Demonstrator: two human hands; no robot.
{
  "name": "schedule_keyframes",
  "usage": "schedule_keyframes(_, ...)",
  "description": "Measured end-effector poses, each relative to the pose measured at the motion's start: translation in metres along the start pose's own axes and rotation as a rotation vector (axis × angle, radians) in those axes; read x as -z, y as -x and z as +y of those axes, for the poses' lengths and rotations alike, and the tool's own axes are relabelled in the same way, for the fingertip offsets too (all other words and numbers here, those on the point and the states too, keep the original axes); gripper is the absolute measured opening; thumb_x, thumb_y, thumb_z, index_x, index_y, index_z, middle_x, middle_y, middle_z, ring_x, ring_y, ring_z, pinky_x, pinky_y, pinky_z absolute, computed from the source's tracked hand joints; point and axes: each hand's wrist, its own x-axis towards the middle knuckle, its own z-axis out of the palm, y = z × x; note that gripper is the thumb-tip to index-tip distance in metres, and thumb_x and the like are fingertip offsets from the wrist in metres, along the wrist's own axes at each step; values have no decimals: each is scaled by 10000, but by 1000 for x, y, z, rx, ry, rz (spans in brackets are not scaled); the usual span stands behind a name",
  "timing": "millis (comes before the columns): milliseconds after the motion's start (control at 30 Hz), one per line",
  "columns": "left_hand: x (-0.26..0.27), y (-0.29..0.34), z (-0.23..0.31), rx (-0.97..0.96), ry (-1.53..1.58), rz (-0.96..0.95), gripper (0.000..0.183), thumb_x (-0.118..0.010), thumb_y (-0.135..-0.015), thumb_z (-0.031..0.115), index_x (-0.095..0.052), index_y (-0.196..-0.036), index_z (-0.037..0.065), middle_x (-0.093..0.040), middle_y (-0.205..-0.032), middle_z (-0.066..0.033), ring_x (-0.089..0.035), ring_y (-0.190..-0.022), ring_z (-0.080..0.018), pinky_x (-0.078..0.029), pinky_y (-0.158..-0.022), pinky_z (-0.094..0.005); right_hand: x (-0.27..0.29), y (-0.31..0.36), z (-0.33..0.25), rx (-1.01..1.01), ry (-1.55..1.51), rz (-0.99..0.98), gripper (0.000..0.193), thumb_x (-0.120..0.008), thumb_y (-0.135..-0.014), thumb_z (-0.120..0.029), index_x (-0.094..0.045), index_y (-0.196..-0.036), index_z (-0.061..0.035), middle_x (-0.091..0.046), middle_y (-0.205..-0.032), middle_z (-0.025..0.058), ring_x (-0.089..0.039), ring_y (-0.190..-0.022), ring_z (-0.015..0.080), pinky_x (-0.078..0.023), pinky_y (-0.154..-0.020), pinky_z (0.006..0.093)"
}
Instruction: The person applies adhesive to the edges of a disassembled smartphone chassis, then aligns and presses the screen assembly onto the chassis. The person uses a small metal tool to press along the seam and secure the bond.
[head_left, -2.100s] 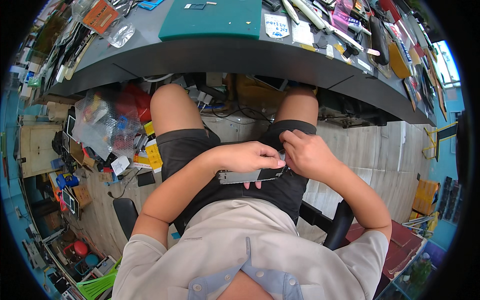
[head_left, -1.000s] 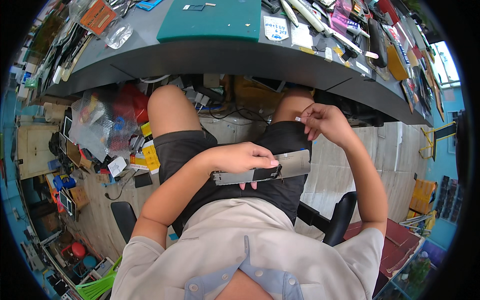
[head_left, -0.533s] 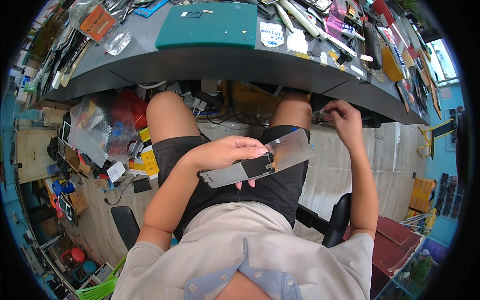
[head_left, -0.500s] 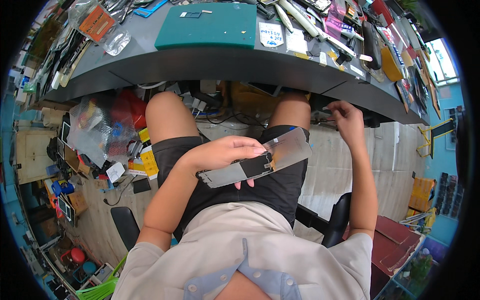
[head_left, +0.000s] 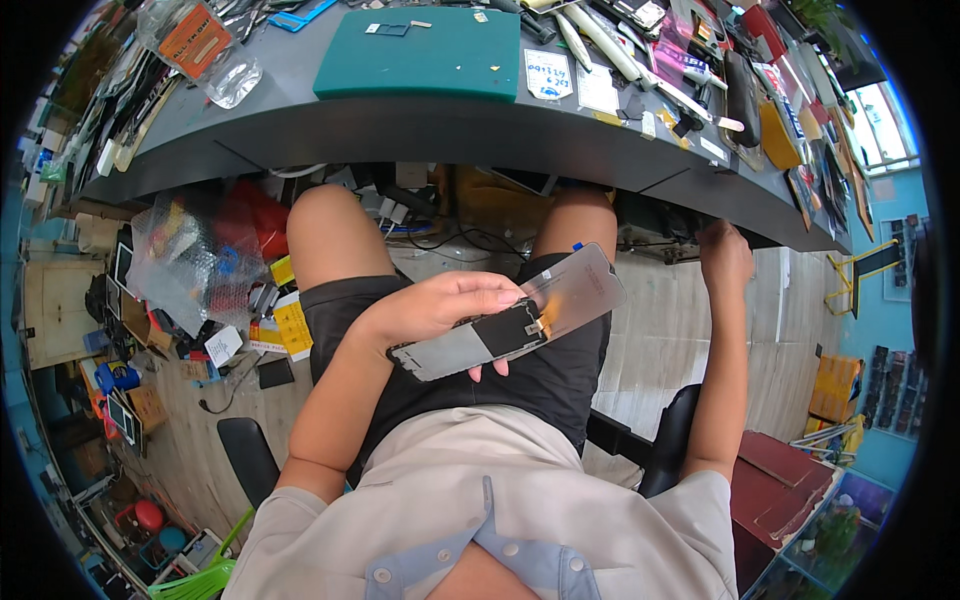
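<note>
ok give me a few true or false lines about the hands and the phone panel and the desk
1. The left hand holds the flat phone panel over the lap. True.
2. The right hand also grips the panel. False: it is away from it, up at the underside edge of the grey desk.
3. A clear film sticks out from the panel's far end. True.
4. The green cutting mat lies on the floor. False: it lies on the desk top.
5. The person is standing. False: they sit, bare knees under the desk, black shorts showing.
</note>
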Motion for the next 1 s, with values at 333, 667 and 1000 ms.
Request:
schedule_keyframes(333,-7,7,7,-228,216,-57,451,-473,-1163,292,-531,-1474,-29,-726,-1178,-243,-801,-920,-330,-669,-678,-399,43,39,-49,168,-741,-243,219,-839,-938,-142,-713,-930,37,-711,-791,95,-644,-649,134,-508,-616,311)
schedule_keyframes(667,-27,13,15,-287,215,-63,483,-481,-1155,336,-510,-1408,-74,-710,-1133,-340,-781,-904,-477,-676,-677,-509,63,58,-69,385,-1255,-384,164,-784,-1012,-146,-736,-979,7,-733,-881,25,-666,-768,107,-553,-740,270)
schedule_keyframes(1000,-37,7,18,-324,314,-183,514,-488,-1154,379,-512,-1407,-68,-676,-1163,-380,-769,-899,-513,-672,-652,-529,75,70,-96,540,-1992,-834,953,-972,-791,-118,-469,-1585,39,-570,-1539,220,-596,-1392,286,-449,-1178,433)
